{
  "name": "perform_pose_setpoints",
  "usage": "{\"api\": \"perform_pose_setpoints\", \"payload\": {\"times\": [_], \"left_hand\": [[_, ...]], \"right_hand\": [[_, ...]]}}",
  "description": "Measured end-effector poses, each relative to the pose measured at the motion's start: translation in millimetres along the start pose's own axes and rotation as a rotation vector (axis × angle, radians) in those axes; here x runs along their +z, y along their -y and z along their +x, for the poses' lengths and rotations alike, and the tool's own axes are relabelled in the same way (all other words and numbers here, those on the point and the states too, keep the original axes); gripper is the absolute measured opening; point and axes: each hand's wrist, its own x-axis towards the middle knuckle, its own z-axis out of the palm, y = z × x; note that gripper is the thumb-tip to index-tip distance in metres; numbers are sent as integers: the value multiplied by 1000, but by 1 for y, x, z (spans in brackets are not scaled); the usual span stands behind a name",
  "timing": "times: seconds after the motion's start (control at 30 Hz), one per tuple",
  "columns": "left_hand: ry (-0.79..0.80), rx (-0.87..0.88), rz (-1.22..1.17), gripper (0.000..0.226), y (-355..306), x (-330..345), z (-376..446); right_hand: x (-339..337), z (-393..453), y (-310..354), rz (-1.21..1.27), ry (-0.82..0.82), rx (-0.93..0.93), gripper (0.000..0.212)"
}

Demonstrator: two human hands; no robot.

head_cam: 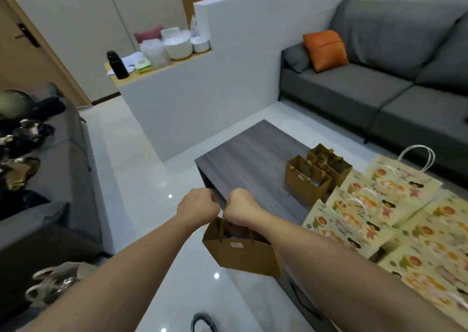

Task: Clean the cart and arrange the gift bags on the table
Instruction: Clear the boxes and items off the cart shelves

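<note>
Both fists, the left hand (198, 205) and the right hand (241, 206), are curled tight round the handles of a small brown paper bag (240, 253) hanging at the table's (253, 154) near-left edge, with two matching brown bags (316, 174) standing at two o'clock beside flat printed bags (379, 205).

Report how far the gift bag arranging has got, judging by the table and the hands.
Done: two small brown paper gift bags stand upright on the dark grey wooden table, and printed yellow paper bags lie flat across its right side. In hand: the left hand and right hand hold a third brown paper bag by its handles, beside the table's near edge. Left: setting it down. No cart is in view.
</note>
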Motion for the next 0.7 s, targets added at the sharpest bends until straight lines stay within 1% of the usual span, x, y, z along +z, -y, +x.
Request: {"api": "perform_pose_setpoints", "payload": {"times": [0.07, 0.1, 0.17, 0.2, 0.27, 0.37, 0.57, 0.7], "left_hand": [[35, 46, -4, 10, -13, 2, 29], [49, 71, -16, 10, -19, 3, 46], [83, 119, -53, 12, -32, 8, 80], [103, 138, -70, 13, -38, 11, 97], [152, 181, -86, 14, -47, 17, 126], [257, 280, -75, 8, -56, 25, 166], [411, 409, -74, 13, -69, 31, 232], [460, 460, -64, 15, -84, 39, 264]], "right_hand": [[-5, 15, -14, 19, -31, 67, 18], [-8, 22, -20, 32, -38, 99, 20], [-16, 38, -32, 57, -60, 157, 30], [-21, 46, -36, 63, -77, 194, 32], [-30, 64, -42, 59, -118, 277, 25], [-40, 94, -46, 121, -180, 391, 9], [-52, 140, -66, 199, -311, 580, 10], [-63, 170, -84, 194, -304, 657, 12]]}}
